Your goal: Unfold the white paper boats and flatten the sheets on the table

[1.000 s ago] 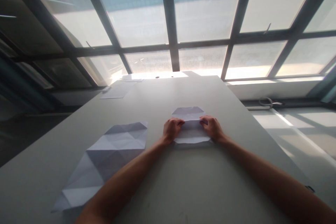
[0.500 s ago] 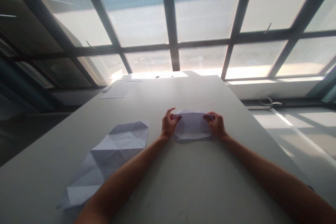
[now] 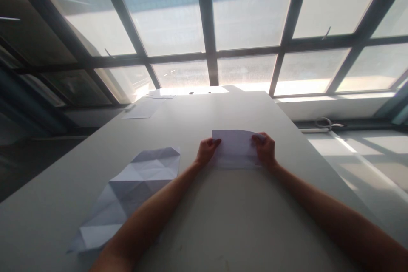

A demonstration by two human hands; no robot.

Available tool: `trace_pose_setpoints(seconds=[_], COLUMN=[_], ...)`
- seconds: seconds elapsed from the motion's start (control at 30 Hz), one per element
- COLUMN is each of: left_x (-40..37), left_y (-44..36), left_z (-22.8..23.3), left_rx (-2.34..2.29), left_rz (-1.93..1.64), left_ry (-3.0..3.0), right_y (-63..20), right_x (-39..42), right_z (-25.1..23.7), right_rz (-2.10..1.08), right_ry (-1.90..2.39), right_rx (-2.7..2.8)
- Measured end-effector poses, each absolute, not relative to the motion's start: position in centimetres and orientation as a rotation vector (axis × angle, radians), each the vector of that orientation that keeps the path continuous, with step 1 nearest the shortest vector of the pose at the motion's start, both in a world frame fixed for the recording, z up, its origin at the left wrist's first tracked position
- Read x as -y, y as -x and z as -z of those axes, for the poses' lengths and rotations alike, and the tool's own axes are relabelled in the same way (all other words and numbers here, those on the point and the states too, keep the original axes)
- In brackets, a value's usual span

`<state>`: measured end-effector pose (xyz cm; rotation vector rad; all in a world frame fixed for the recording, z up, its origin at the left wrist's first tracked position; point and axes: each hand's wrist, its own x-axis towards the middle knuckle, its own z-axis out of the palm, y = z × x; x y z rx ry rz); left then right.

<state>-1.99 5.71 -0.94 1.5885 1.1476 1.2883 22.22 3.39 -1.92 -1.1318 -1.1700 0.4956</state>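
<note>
Between my two hands is a folded sheet of white paper (image 3: 237, 148), its upper edge raised toward the far side and its near edge low over the table. My left hand (image 3: 207, 151) pinches its left side, thumb on the near face. On the right side my right hand (image 3: 265, 148) grips the paper in the same way, thumb in front. The fingers behind the paper are hidden. To the left of my left forearm lies a larger creased sheet of paper (image 3: 143, 174), partly covered by that arm.
The white table (image 3: 207, 225) stretches away to tall framed windows (image 3: 245, 12). Flat sheets of paper (image 3: 140, 109) lie at its far left corner. A coiled cable (image 3: 323, 123) rests near the wall beyond the table's right edge.
The paper's upper edge has come up and its face now looks flatter and smoother. My left fingers have closed in on the paper; my right hand has shifted slightly right.
</note>
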Motion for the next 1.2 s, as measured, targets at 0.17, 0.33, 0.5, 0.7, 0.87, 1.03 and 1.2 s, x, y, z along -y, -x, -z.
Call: trace_pose_setpoints(seconds=[0.17,0.33,0.5,0.7,0.87,1.03,1.2], left_x=[-5.5,-5.5,-5.7,-5.6,-5.6,-5.8,-4.7], left_y=[1.7,1.9,2.2,1.8,1.9,2.2,2.0], left_z=[1.0,0.9,1.0,1.1,1.3,1.4,-0.1], left_rx=[-1.170,-1.303,-1.445,-1.294,-1.392,-1.596,-1.749], left_rz=[-1.356,-1.513,-1.616,-1.547,-1.488,-1.420,-1.391], left_ry=[-1.566,-1.633,-1.705,-1.605,-1.672,-1.848,-2.260], right_y=[-22.0,-21.8,-21.7,-21.5,-21.5,-21.4,-21.4], right_x=[-3.5,-3.2,-3.2,-3.4,-3.6,-4.0,-4.2], right_z=[2.0,1.6,1.7,2.1,2.1,2.6,3.3], right_rz=[-0.549,-0.913,-1.037,-0.908,-0.734,-0.527,-0.470], right_ry=[1.135,1.017,0.975,1.136,1.231,1.336,1.404], right_rx=[1.122,1.123,1.220,1.263,1.311,1.423,1.557])
